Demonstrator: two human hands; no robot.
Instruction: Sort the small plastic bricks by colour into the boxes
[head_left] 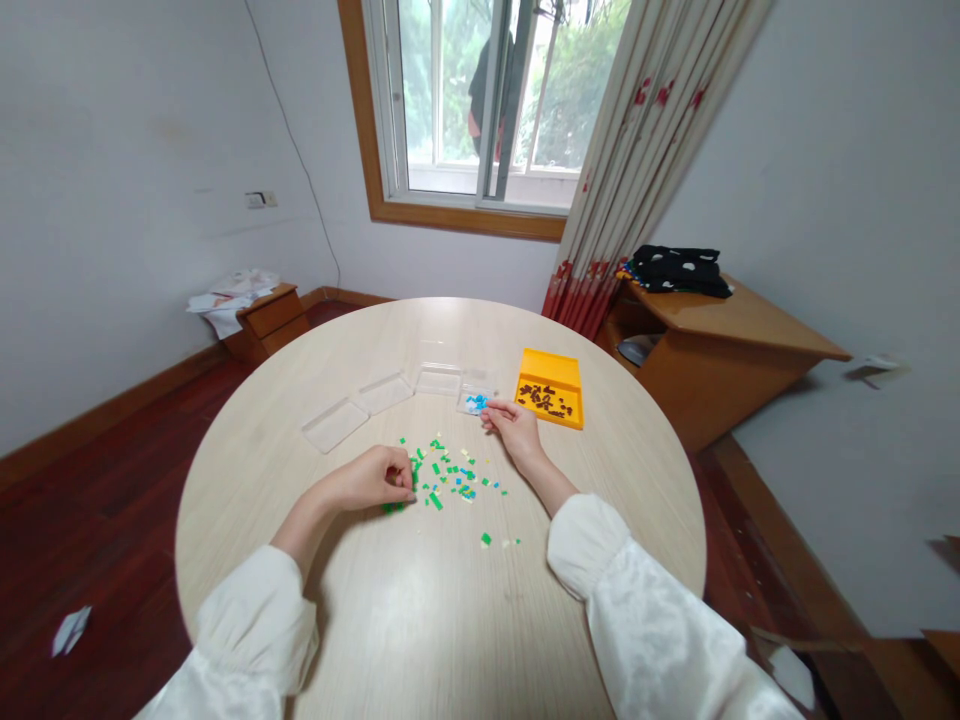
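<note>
My right hand (514, 430) reaches to a small clear plastic box (466, 408) that has blue building bricks (476, 402) in it. Its fingertips are pinched at the box's right side; whatever is between them is too small to make out. My left hand (377, 474) rests curled at the left edge of a loose scatter of small green building bricks (436, 501), with some blue and pale yellow ones mixed in. The left fingers are closed, and anything in them is hidden. A few bricks lie apart, nearer to me, among them a green brick (486, 539).
Clear trays (335, 426) stand in an arc on the round table (450, 640). An open yellow case (551, 368) with dark brown pieces is right of my right hand. Beyond are a window, a curtain (637, 150) and a wooden cabinet (757, 320) bearing black cloth.
</note>
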